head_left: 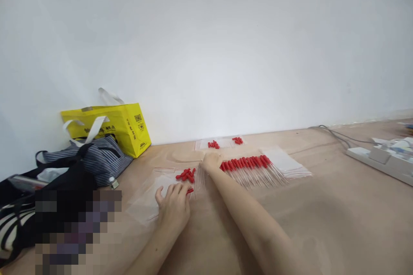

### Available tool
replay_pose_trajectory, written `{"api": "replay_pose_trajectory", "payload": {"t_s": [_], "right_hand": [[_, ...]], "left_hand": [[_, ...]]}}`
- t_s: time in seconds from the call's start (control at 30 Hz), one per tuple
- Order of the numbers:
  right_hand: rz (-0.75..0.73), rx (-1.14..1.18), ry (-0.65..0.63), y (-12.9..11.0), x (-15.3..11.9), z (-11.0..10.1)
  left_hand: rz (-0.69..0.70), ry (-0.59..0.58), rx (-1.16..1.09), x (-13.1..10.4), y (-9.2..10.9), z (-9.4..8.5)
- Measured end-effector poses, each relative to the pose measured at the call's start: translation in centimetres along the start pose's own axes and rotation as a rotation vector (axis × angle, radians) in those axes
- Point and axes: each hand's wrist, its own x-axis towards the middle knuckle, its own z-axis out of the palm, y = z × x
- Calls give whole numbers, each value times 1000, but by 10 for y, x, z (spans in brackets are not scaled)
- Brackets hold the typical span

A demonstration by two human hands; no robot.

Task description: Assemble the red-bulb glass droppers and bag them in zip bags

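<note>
Just beyond left hand (174,204) lie red pieces (186,175); beside right hand (211,161), rods (249,164)

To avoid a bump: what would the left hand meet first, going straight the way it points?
For the left hand, probably the small pile of red pieces just ahead; the gap is hard to judge.

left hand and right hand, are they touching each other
Apart: the head view shows a gap, with tabletop visible between the left hand and the right hand.

Wkspace, type unclear: tbl (322,223) w/ red-ended rods (248,169), pwr strip (389,168).
</note>
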Motion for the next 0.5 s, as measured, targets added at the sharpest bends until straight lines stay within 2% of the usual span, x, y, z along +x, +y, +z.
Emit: {"api": "replay_pose_trajectory", "payload": {"t_s": [0.17,0.3,0.4,0.5], "right_hand": [[-14,35,-69,-8,5,3],[-50,99,-34,-6,7,-12],[-103,165,50,8,0,-35],[-221,248,110,42,-28,-54]], "left_hand": [[42,8,-32,-3,5,0],[54,3,-76,-4,8,1],[62,-11,-130,-5,12,0],[85,-35,-216,-7,20,-1]]}}
